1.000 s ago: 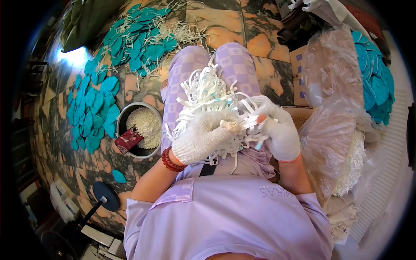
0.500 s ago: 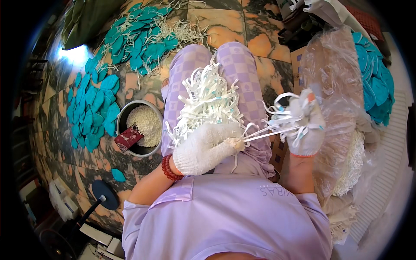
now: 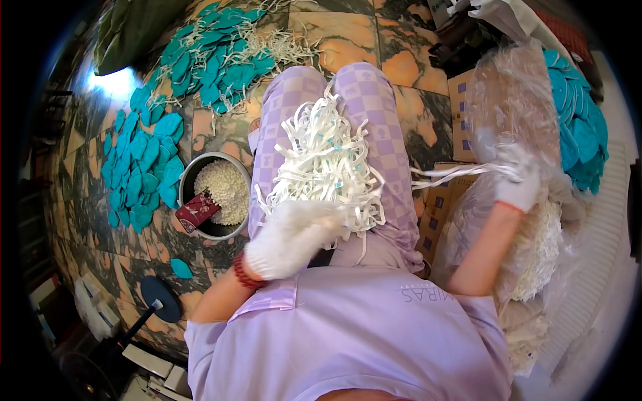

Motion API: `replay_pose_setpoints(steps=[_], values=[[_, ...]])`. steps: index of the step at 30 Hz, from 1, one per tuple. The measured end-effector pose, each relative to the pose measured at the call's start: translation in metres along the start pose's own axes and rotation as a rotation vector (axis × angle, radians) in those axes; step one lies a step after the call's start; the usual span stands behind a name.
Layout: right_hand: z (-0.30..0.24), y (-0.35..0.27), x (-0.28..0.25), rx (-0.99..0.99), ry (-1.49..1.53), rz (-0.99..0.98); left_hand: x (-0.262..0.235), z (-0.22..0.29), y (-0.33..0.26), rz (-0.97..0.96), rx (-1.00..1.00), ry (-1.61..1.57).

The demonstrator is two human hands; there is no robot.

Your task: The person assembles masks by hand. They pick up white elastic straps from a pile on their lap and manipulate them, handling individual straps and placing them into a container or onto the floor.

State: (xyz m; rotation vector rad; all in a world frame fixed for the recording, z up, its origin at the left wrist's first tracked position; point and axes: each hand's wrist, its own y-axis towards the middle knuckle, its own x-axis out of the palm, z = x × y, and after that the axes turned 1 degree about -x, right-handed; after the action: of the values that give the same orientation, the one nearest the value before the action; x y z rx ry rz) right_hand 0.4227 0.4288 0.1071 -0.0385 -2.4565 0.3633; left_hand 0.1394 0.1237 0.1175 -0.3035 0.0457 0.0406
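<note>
A heap of narrow white elastic straps (image 3: 324,164), flecked with teal, lies across my lap. My left hand (image 3: 291,240), in a white knitted glove, is at the near edge of this heap; its fingers are smeared by motion. Off to the right, beside a clear plastic bag (image 3: 511,100), my gloved right hand (image 3: 523,179) is closed around a bunch of white straps (image 3: 458,172). The loose ends trail left from it toward my knee. A blur hides part of its fingers.
Flat teal pieces (image 3: 147,160) lie spread on the marble floor. A metal pot (image 3: 190,194) holds small white pellets and a dark red packet (image 3: 198,212). More teal pieces (image 3: 578,120) rest at far right, with cardboard boxes (image 3: 441,204) beside my leg.
My right hand has moved right with its straps, away from my lap. My left hand has drawn back slightly to the left, and the straps stretched between both hands have come away from it.
</note>
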Motion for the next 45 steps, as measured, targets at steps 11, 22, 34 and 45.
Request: replay_pose_setpoints(steps=[11, 22, 34, 45], values=[[0.062, -0.122, 0.100, -0.011, -1.133, -1.157, -0.003, 0.033, 0.026, -0.101, 0.062, 0.121], [0.060, -0.113, 0.081, 0.292, -0.670, -0.881, -0.003, 0.013, 0.033, -0.140, -0.044, -0.150], [0.077, -0.121, 0.083, 0.011, -1.164, -1.294, -0.002, 0.025, 0.031, -0.093, -0.038, -0.110], [0.083, -0.138, 0.090, 0.572, -0.336, -0.824, -0.005, 0.014, 0.041, -0.270, -0.142, -0.380]])
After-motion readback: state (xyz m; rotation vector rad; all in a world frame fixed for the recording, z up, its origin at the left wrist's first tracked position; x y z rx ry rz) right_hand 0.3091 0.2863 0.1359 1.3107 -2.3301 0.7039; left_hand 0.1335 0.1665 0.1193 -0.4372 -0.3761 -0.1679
